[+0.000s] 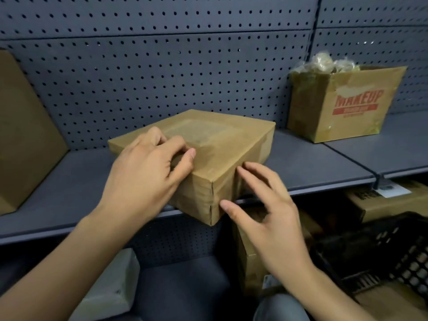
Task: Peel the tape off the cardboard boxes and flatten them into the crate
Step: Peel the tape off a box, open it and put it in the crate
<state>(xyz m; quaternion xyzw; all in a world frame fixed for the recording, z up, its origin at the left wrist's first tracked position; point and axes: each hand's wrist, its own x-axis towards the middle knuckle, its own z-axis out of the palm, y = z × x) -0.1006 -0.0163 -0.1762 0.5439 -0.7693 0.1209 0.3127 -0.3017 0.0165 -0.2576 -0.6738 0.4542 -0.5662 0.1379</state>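
Presently, the grey shelf (312, 163) is carrying the taped box (222, 144) at its front edge, with the near corner overhanging. The black crate (382, 249) is sitting below to the right, well apart from it. The left hand (143, 172) is bearing down on the box top with fingers curled and thumb pressing; whether it is pinching a tape edge cannot be told. The right hand (271, 218) is spreading wide, its fingertips touching the side face by the corner. Brown tape (196, 200) is covering the seams unbroken, so in my judgement the peeling step is only beginning. The next move is calling for a fingernail under a loose tape end while the other hand is steadying the box.
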